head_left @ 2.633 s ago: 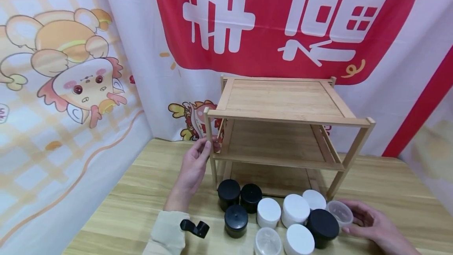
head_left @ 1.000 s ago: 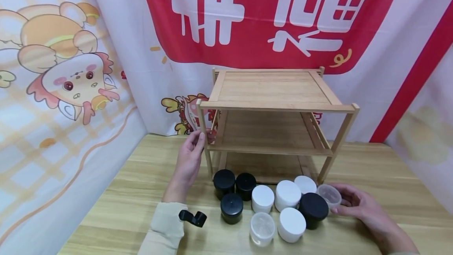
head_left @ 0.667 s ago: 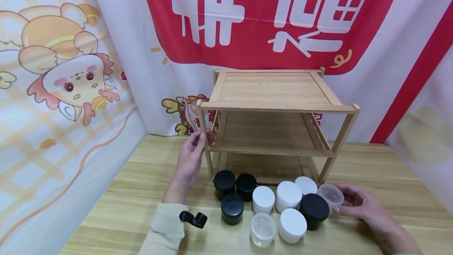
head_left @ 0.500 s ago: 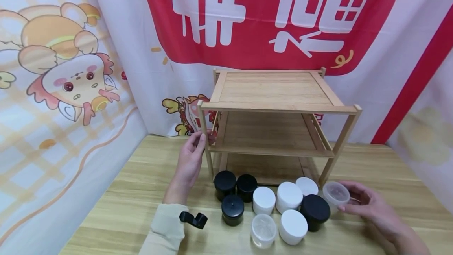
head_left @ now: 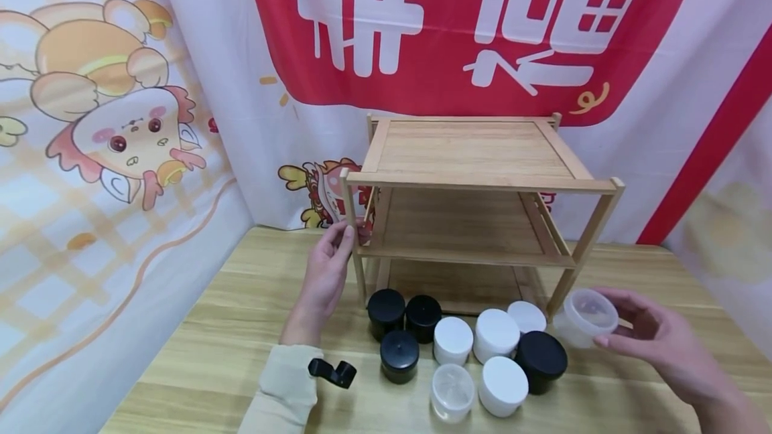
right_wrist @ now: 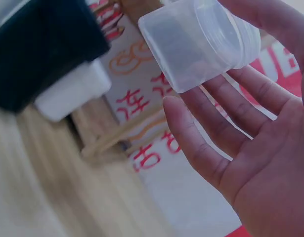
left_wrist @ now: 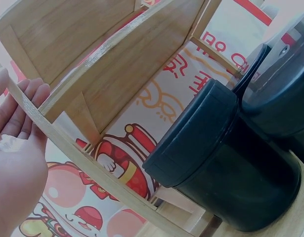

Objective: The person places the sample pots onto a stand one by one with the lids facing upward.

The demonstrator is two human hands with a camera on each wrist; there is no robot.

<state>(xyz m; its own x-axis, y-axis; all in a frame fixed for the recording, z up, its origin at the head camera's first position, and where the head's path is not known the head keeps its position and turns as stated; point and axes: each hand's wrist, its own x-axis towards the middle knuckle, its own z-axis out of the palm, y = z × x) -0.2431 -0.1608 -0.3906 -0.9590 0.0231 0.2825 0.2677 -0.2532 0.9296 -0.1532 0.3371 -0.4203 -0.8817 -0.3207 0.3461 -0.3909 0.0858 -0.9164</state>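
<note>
My left hand (head_left: 326, 273) grips the front left post of a three-tier wooden shelf (head_left: 470, 149). In the left wrist view its thumb and fingers lie on either side of that wooden post (left_wrist: 87, 160). A clear plastic jar (head_left: 580, 327) is held tilted in my right hand (head_left: 669, 337), just right of the shelf's front right leg. The right wrist view shows the same jar (right_wrist: 184, 44) between thumb and fingers, raised above the table. Left of it stand a black-lidded jar (head_left: 541, 360) and a white jar (head_left: 527, 317).
In front of the shelf stand several more jars: black ones (head_left: 399, 355), white ones (head_left: 503, 386) and a second clear jar (head_left: 452, 392). A printed cloth (head_left: 338, 119) hangs close behind the shelf. The wooden table (head_left: 241, 327) extends left and right.
My right hand has lifted the clear jar from beside the black and white jars, moving it up and right. The left hand keeps its grip on the shelf post.
</note>
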